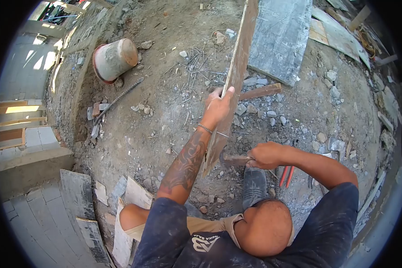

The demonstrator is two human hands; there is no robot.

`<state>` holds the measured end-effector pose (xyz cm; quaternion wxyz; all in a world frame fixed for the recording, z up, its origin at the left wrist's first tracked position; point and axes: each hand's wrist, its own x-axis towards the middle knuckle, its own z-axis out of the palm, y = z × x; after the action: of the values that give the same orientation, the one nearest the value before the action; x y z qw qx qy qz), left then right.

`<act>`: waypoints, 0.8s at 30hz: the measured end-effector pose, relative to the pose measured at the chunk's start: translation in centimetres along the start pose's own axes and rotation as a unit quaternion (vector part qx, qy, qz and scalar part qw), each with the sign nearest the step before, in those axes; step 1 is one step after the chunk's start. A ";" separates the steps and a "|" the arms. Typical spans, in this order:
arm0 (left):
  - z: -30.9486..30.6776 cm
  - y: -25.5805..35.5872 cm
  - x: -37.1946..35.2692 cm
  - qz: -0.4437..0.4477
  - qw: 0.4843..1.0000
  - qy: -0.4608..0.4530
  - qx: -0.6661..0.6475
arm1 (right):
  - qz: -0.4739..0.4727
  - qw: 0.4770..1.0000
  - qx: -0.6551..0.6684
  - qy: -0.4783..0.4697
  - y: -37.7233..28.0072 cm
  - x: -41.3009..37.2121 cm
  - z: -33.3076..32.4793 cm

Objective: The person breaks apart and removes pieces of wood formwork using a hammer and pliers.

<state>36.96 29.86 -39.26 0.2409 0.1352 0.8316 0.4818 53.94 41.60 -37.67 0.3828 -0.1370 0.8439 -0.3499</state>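
My left hand grips the edge of a long wooden board standing on edge, thumb on one face. A nail sticks out of the board's face below that hand. My right hand is wrapped round the wooden handle of a hammer. The hammer's head is close beside the board's lower end, just under the nail. Pliers with red handles lie on the ground near my right forearm.
Loose nails are scattered on the dirt ahead. A dirty bucket lies tipped at the left, near a ribbed steel bar. A grey panel and a short wood piece lie beyond the board. Rubble covers the right.
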 end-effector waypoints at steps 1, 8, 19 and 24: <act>0.4 -0.3 0.1 -0.001 1.000 0.005 0.021 | -0.003 1.000 -0.006 -0.005 0.1 0.3 -0.7; -0.2 0.0 -0.2 0.007 1.000 0.007 0.020 | -0.009 0.999 0.026 0.027 -0.4 -0.6 -2.9; -3.3 -0.7 1.3 -0.047 0.987 0.028 0.150 | 0.122 0.941 0.251 0.193 -2.6 2.0 8.7; -5.6 -5.0 2.3 -0.013 0.985 0.048 0.162 | 0.067 0.924 0.248 0.282 -2.0 5.9 13.5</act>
<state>32.10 24.34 -41.85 0.1814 0.1381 0.9112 0.3432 59.90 30.67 -45.75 0.1729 0.1238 0.8108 -0.5453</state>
